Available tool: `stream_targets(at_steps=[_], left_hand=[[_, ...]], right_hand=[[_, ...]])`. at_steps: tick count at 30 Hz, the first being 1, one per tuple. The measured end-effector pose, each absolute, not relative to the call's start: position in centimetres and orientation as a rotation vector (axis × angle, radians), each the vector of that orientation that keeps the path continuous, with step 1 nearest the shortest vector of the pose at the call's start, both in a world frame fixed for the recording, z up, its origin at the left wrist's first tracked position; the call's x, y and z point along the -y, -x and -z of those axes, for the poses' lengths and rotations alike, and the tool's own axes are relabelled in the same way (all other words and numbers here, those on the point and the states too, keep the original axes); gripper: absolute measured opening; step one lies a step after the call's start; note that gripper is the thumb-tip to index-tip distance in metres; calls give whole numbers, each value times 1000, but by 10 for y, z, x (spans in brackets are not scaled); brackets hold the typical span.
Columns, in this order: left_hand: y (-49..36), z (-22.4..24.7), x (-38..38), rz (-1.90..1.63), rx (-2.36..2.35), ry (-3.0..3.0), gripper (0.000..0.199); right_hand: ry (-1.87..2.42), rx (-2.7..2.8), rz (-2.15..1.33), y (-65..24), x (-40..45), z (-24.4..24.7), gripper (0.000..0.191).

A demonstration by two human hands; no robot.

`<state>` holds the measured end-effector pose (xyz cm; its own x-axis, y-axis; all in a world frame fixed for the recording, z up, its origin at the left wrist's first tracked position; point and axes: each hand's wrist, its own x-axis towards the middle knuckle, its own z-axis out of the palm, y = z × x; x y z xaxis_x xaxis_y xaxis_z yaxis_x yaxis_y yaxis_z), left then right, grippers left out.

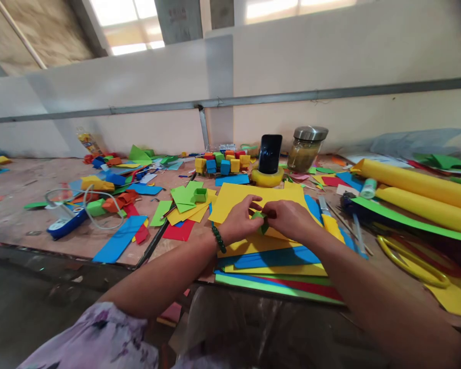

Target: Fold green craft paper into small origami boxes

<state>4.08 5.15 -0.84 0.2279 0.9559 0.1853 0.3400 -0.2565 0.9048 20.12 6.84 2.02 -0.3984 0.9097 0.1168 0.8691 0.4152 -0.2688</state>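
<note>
My left hand [238,219], with a dark green bead bracelet [218,239] at its wrist, has its fingers closed on a small green folded paper piece [264,228]. From the other side my right hand [290,217] pinches the same piece, and the fingers of both hands cover much of it. Beneath them lies a stack of coloured sheets, with a yellow sheet [230,197] on top and a blue sheet [276,257] near the front. Left of my hands, a small open green paper box [200,195] rests on loose green and yellow pieces.
Behind the stack, several coloured paper cubes [225,167] sit beside a phone [270,154] on a yellow tape roll [267,177] and a lidded jar [306,148]. Yellow-handled scissors [411,261], a utility knife [324,206] and yellow paper rolls [418,182] lie right. A blue corded tool [68,223] stands left.
</note>
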Motion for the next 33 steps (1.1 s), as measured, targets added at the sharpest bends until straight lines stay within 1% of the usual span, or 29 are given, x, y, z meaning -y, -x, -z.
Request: stream_targets(at_steps=[2,4,7,9,12,14,15,18,19,20,24,26,29,33], left_hand=[[-40,6,-50,-1037,-1136,-1690,63],[-39,4,-49,-1010,-1026,-1571,69],[-37,4,-49,-938,-830,-1369,62],[-37,5,-49,-929,-755,-1314,59],[-38,5,-48,-921,-746,-1330,58],[-39,5,-48,-906,-750,-1383,61],[-40,5,-48,-912,-758,-1422,67],[-40,8,-49,-995,-814,-1558,97],[-40,9,-49,-1037,-844,-1620,101],[-40,10,-50,-1076,-870,-1695,100],[-39,14,-53,-1183,-908,-1972,78],[-40,15,-53,-1192,-913,-2052,75],[-42,17,-53,-1184,-981,-2167,78],[-41,21,-56,-1140,-1151,-2239,69]], right_hand=[[1535,2366,-262,-203,-68,-22,12],[1467,2250,-309,-205,-69,-24,10],[1351,2110,-333,-208,-70,-26,10],[1306,2078,-336,-208,-70,-25,14],[1313,2096,-278,-206,-70,-24,19],[1333,2126,-211,-206,-70,-22,20],[1340,2132,-183,-206,-70,-22,20],[1327,2118,-164,-205,-70,-21,18],[1316,2115,-183,-205,-69,-21,17],[1303,2122,-210,-205,-69,-21,16],[1307,2178,-273,-201,-67,-21,18],[1319,2181,-238,-200,-66,-21,18],[1317,2165,-215,-198,-65,-21,18],[1352,2215,-251,-197,-66,-20,21]])
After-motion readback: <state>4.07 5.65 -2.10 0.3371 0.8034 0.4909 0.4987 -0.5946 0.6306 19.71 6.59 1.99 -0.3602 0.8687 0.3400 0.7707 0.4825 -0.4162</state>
